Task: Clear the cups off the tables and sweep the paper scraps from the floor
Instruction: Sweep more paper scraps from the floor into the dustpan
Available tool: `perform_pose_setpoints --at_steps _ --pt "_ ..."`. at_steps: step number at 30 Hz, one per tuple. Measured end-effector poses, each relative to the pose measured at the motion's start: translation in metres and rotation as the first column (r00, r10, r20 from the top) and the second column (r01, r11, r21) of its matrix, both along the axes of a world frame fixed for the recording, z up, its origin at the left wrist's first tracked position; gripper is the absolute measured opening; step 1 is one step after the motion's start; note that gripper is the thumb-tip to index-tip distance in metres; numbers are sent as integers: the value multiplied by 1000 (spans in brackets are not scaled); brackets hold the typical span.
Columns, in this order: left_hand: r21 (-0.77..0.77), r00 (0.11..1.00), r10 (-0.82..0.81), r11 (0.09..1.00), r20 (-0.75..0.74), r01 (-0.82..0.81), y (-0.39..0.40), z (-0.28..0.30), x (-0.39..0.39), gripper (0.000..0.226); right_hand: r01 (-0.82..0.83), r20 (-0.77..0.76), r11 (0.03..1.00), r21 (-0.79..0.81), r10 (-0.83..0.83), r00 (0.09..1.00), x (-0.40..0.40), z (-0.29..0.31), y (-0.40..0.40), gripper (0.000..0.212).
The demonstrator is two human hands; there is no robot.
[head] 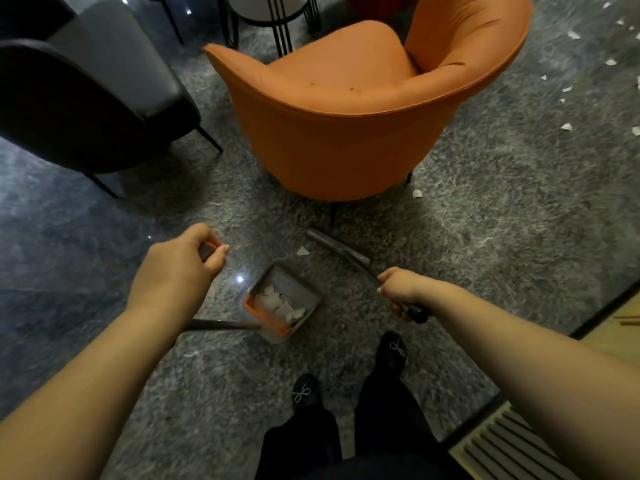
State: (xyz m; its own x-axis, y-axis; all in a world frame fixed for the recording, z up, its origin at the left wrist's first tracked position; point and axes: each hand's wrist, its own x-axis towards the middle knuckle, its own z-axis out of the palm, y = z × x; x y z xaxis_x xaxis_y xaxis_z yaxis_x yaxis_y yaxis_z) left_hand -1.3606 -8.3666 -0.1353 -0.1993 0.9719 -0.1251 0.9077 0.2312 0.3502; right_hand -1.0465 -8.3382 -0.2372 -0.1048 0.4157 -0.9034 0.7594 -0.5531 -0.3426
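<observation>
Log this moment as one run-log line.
left hand grips dustpan handle | right hand grips broom | dustpan holds scraps | one scrap ahead of dustpan | more scraps right of orange chair

Open floor (502, 237) to the right; ahead blocked by orange armchair (346, 133), left by black chair (69, 109), dustpan (304, 292) between

One head-worn camera looks steeply down and forward — forearms reach in from the bottom corners, shoes sit at the lower edge, an orange chair (349, 109) fills the upper middle — a wide-angle view.
</observation>
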Motion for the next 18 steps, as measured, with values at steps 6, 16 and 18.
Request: perform_pose_setpoints --at_steps 6,16,18 --pt "-2 998 -7 1000 -66 7 14 -15 -18 21 -171 24 985 16 171 985 -34 -3 11 37" --pt "-32 995 -14 999 -97 11 29 -22 -28 21 -196 59 975 -103 203 977 -37 -2 -34 46" --pt "-33 996 -9 999 -86 6 26 -22 -28 21 -208 38 972 -108 213 976 -37 5 -47 47"
